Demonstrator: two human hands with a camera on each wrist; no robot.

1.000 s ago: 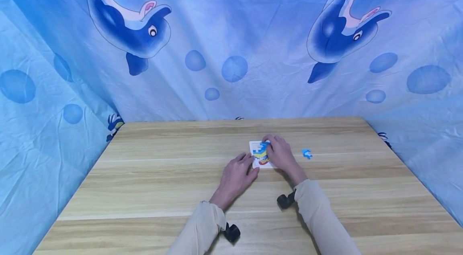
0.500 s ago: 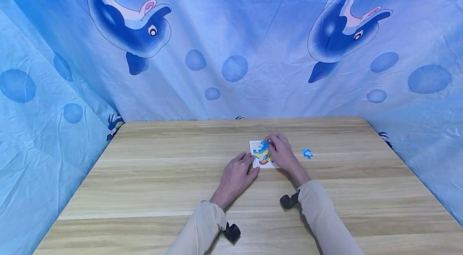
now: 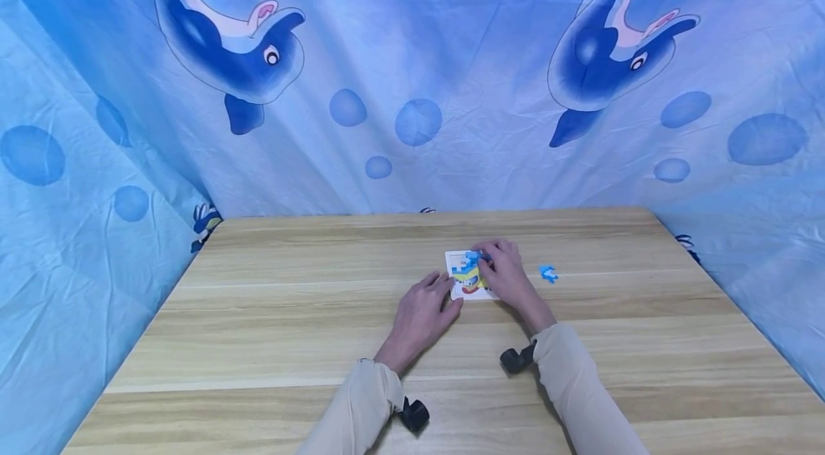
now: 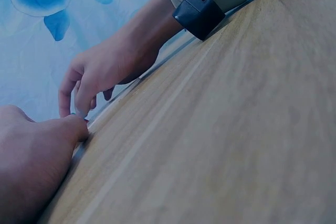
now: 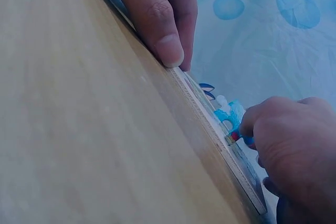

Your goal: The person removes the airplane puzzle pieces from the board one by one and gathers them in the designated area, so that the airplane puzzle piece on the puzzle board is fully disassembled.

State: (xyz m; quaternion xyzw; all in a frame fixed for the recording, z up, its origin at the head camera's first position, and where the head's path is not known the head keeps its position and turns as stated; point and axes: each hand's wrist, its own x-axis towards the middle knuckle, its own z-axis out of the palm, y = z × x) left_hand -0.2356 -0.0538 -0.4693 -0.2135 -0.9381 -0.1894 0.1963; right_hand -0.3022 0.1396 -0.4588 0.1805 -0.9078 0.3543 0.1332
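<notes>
A small square jigsaw board (image 3: 455,254) with a white border and a blue, yellow and red cartoon picture lies on the table. My left hand (image 3: 422,315) holds its near left corner, the thumb at the near edge and the fingers along the left side. In the right wrist view that thumb (image 5: 169,51) presses the board's edge. My right hand (image 3: 505,274) is over the board's right part and pinches a blue jigsaw piece (image 5: 234,113), tilted above the board in that view. The right fingers hide part of the picture. A loose blue-and-white jigsaw piece (image 3: 548,274) lies to the right.
The wooden table (image 3: 290,326) reaches back to a blue curtain (image 3: 477,82) printed with dolphins and bubbles. Black wrist cameras are strapped to both forearms, the left camera (image 3: 415,415) and the right camera (image 3: 515,360) hanging low near the tabletop.
My right hand has shifted slightly to the right over the board, showing more of the picture. The left hand, the board and the loose piece stay where they were.
</notes>
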